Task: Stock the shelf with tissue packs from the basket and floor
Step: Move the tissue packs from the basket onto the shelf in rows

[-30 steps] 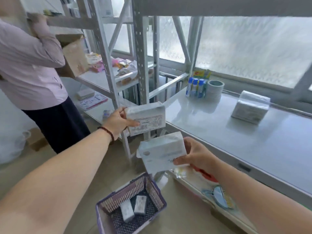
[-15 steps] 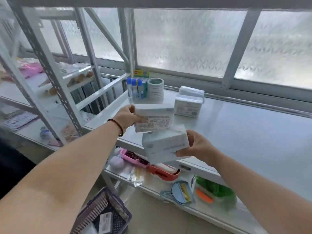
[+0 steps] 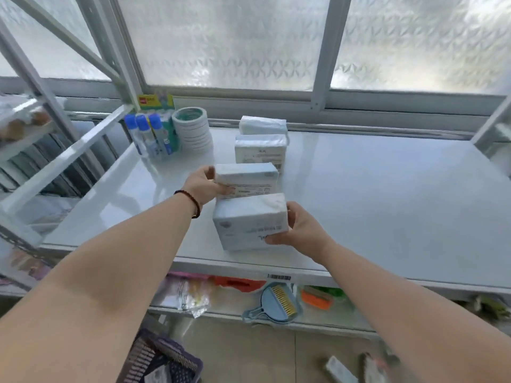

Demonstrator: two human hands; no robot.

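Observation:
My left hand [image 3: 201, 183] grips a white tissue pack [image 3: 247, 176] by its left end, low over the white shelf [image 3: 373, 194]. My right hand [image 3: 298, 229] holds a second tissue pack [image 3: 249, 219] just in front of it, near the shelf's front edge. Two more tissue packs stand in a row behind them, one [image 3: 260, 150] close and one [image 3: 262, 125] by the window. The purple basket [image 3: 163, 360] sits on the floor at the bottom left, with a pack partly visible inside. Another tissue pack [image 3: 340, 370] lies on the floor at the bottom right.
Blue-capped glue bottles [image 3: 146, 136] and a stack of tape rolls [image 3: 192, 128] stand at the shelf's back left. The lower shelf holds a blue dustpan with brush [image 3: 276, 304], an orange brush [image 3: 315, 298] and plastic bags. A metal rack upright [image 3: 33, 76] stands left.
Both hands have carried their packs forward and down onto the shelf, lining them up in front of the two packs there. The view has turned right and closer to the shelf.

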